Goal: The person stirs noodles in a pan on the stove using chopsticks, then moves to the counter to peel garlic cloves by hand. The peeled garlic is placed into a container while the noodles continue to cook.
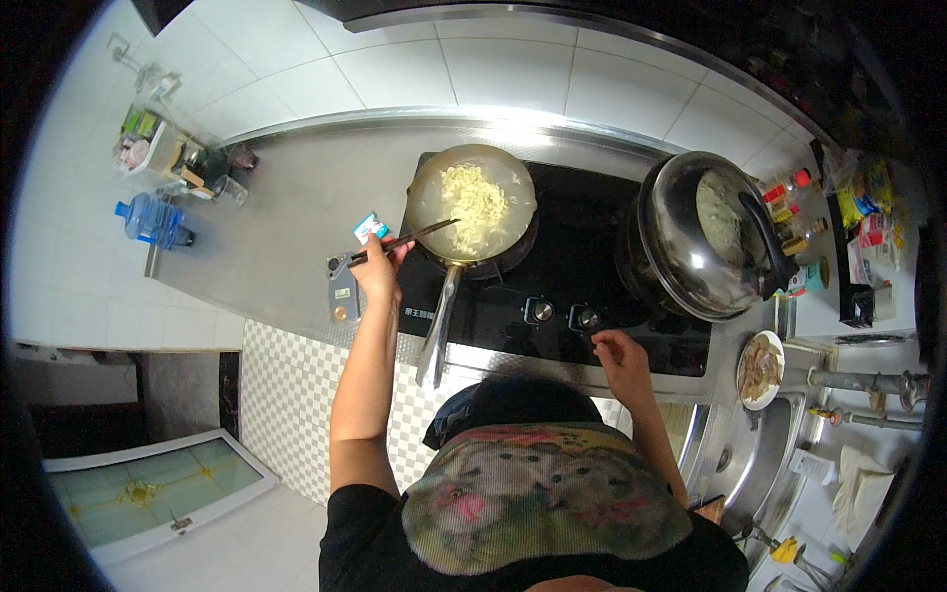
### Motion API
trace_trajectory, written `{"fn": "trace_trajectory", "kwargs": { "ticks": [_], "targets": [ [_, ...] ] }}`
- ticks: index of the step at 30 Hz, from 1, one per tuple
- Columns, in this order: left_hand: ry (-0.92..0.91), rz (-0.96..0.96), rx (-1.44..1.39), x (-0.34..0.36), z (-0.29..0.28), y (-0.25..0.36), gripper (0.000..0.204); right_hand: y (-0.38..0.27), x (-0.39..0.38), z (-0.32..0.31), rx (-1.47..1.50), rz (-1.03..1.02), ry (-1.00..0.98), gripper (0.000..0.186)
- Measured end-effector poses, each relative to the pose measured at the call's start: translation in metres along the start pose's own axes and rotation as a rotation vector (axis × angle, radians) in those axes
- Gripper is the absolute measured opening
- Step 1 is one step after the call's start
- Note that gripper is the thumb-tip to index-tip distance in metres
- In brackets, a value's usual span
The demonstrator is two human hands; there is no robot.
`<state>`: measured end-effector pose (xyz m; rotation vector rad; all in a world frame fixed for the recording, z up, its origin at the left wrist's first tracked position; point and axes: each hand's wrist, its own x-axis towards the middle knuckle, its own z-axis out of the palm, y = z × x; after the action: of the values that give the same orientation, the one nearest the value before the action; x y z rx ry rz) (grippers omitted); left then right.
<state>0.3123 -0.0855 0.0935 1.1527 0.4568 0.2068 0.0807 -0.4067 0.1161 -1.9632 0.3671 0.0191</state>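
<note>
Dark chopsticks (431, 228) are gripped in my left hand (378, 271), its fingers closed round them. Their tips reach over the wok (426, 202), into pale noodles (473, 205). The wok sits on the left burner of the black stove (582, 222), its long metal handle (440, 331) pointing toward me. A small blue-and-white packet (371, 227) is just beyond my left hand, and a grey phone (341, 288) lies beside it on the counter. My right hand (621, 360), fingers curled together with nothing seen in them, hangs by the stove's front, just nearer me than the right knob (586, 318).
A large pot with a domed lid (681, 242) covers the right burner. Bottles (789, 197) crowd the wall behind it. A bowl of food (761, 367) stands by the sink (755, 464). At the far left are a blue water jug (153, 219) and a clear cup (231, 190).
</note>
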Motion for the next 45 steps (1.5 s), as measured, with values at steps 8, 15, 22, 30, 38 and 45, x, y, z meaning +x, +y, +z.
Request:
{"fn": "trace_trajectory", "kwargs": {
  "ticks": [8,15,22,30,38,45],
  "targets": [
    [0.011,-0.358,-0.384,0.005,-0.004,-0.009,0.029,-0.002,0.003,0.005,0.003,-0.065,0.002,0.012],
    [-0.072,-0.105,-0.421,-0.012,0.026,0.060,0.034,-0.007,0.002,0.003,-0.017,-0.054,0.012,0.011],
    [-0.109,0.128,-0.136,-0.020,0.030,0.085,0.033,-0.007,0.001,0.003,-0.039,-0.040,0.015,0.012],
    [-0.324,0.117,0.319,-0.010,0.031,0.079,0.032,-0.009,-0.002,0.001,-0.073,-0.051,0.030,0.012],
    [-0.284,0.075,0.273,0.016,0.018,0.018,0.036,-0.021,-0.002,-0.001,-0.111,-0.050,0.008,0.012],
    [-0.106,-0.294,-0.084,0.026,-0.010,-0.010,0.037,-0.018,-0.003,0.000,-0.100,-0.066,0.008,0.012]
  ]
}}
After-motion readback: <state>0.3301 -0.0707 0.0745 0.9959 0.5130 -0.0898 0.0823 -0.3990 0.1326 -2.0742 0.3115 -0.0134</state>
